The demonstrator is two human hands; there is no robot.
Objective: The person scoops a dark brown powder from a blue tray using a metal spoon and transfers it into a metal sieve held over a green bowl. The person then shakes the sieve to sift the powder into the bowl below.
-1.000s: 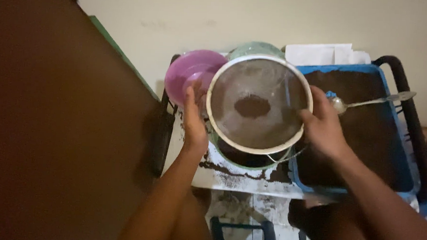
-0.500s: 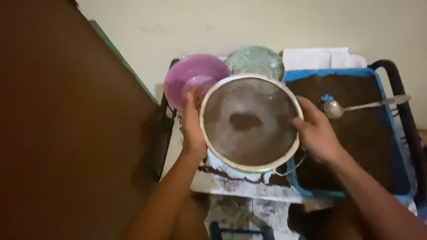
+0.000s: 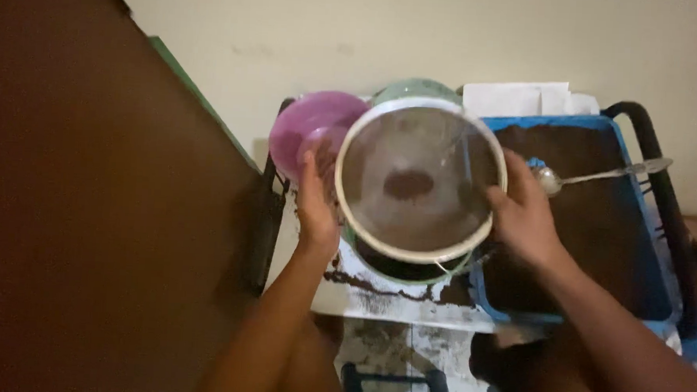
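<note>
Gripping the round white-rimmed mesh sieve (image 3: 421, 179) at nine and three o'clock, the left hand (image 3: 316, 210) and right hand (image 3: 524, 219) press their fingers closed against its rim, holding it above the green bowl (image 3: 408, 265). It looks light and stiff-rimmed, though the mesh, carrying a small dark clump of powder (image 3: 408, 184), seems delicate, so the rim is the place to hold. The blue tray of dark powder (image 3: 598, 222) lies at three o'clock, the pink plastic bowl (image 3: 312, 128) at ten.

Your left hand (image 3: 316, 218) and right hand (image 3: 524, 219) are both bare: no gloves, no rings, no watch or band at either wrist. Your forearms are uncovered too, with no sleeve or cuff showing anywhere up to the bottom edge of the picture (the light is dim, so finer detail on your fingers and nails cannot be made out).
</note>
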